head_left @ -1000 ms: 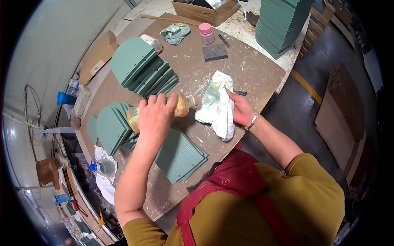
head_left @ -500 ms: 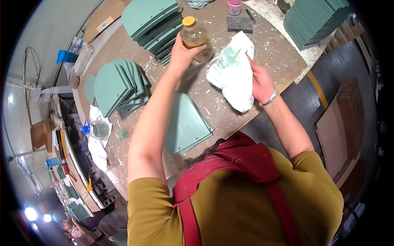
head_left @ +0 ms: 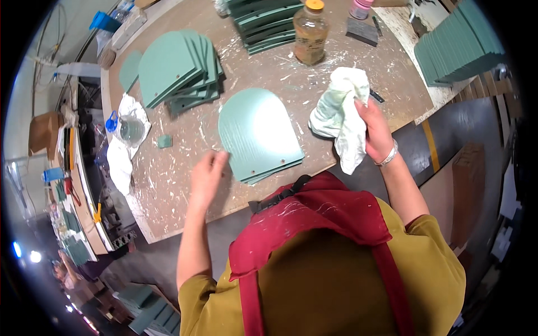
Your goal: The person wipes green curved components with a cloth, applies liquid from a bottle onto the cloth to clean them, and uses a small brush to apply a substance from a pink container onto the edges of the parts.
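A white cloth (head_left: pixel 342 115) with pale green stains hangs bunched from my right hand (head_left: pixel 378 131), whose fingers are closed on it above the table's right edge. My left hand (head_left: pixel 208 176), slightly blurred, hovers just left of a short stack of green round-topped panels (head_left: pixel 260 134). Its fingers are loosely bent and a little apart, with nothing seen in them. The top panel has a bright glare and two small holes near its straight edge. Beyond it stands a clear bottle (head_left: pixel 311 42) with a yellow cap and brownish contents, apart from both hands.
Stacked green panels lie at the left (head_left: pixel 171 64), at the far middle (head_left: pixel 269 28) and at the right (head_left: pixel 457 47). A dark grey block (head_left: pixel 362 32) sits near a pink jar (head_left: pixel 360 8). At the left, a blue-capped jug (head_left: pixel 131 130) rests on white cloth.
My left hand has let go of the bottle, now standing on the table, and come back beside the near panels. My right hand still holds the cloth. The view has shifted.
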The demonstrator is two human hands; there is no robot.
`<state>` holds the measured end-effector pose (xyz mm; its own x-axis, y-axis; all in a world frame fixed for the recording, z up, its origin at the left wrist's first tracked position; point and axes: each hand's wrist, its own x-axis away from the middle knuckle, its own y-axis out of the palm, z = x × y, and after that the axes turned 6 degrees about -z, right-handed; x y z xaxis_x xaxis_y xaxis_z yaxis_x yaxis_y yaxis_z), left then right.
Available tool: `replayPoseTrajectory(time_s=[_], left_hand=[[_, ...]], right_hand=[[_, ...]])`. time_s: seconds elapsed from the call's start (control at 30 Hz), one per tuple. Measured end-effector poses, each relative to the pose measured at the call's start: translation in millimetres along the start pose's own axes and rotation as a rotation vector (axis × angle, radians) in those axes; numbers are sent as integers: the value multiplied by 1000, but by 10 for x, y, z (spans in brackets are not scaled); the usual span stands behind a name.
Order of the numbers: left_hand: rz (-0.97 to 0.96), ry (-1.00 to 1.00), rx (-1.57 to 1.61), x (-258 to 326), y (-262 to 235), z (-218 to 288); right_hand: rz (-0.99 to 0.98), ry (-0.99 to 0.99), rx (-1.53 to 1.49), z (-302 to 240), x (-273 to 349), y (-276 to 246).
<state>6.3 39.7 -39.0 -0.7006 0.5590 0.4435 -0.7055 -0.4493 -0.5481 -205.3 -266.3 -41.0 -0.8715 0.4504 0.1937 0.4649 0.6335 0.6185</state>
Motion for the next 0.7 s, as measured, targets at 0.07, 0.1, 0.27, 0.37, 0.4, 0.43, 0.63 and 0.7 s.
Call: replayPoseTrajectory(time_s=[0.07,0.1,0.27,0.37,0.4,0.43,0.63,0.7], left_hand=[[-22,28,32,89,253,-145],[-3,76,18,87,341,-195],[44,65,184,77,430,-264],[50,119,330,42,477,-390],[23,66,408,82,490,-312],[-29,27,273,95,415,-248],[444,664,-259,-82,124,213],[358,822,-346,-383,-16,406]], right_hand=[[-19,29,275,87,-45,222],[-69,16,421,160,-73,358],[-572,-629,1369,547,-253,1123],[-918,-716,1684,864,-157,1155],[-910,-713,1653,800,-142,1068],[-843,-714,1626,714,-102,953],[-467,-417,1588,48,58,621],[-474,-549,1606,21,99,969]])
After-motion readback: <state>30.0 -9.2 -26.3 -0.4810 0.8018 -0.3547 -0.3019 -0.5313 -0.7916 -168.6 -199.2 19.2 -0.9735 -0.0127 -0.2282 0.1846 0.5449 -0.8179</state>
